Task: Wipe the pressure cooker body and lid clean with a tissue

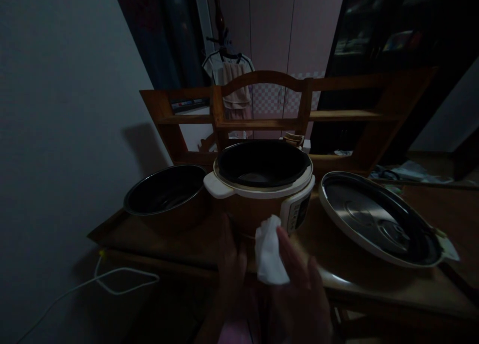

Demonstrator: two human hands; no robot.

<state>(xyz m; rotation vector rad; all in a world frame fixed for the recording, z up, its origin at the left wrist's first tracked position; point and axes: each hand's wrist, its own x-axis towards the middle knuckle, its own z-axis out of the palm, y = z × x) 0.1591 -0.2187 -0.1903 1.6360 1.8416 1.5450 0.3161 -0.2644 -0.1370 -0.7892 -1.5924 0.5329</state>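
Note:
A white crumpled tissue or cloth (pixel 270 256) is in my right hand (pixel 304 284), pinched between the fingers in front of the electric pressure cooker (pixel 243 206). The cooker stands lidless, its dark inside showing, with a control panel (pixel 298 211) on its front right. Close to the cooker's lower front, my left hand (pixel 230 256) has its fingers stretched out and the thumb apart, holding nothing. Whether it touches the cooker I cannot tell in the dim light. To the left sits a dark inner pot (pixel 168 191); to the right, the round lid (pixel 374 216) lies underside up.
The wooden table (pixel 179 244) carries all of these, with a wooden shelf rack (pixel 262 124) behind the cooker. A white cable (pixel 123 270) hangs by the wall (pixel 56 134) at left. Plastic bags (pixel 415 172) lie at the far right.

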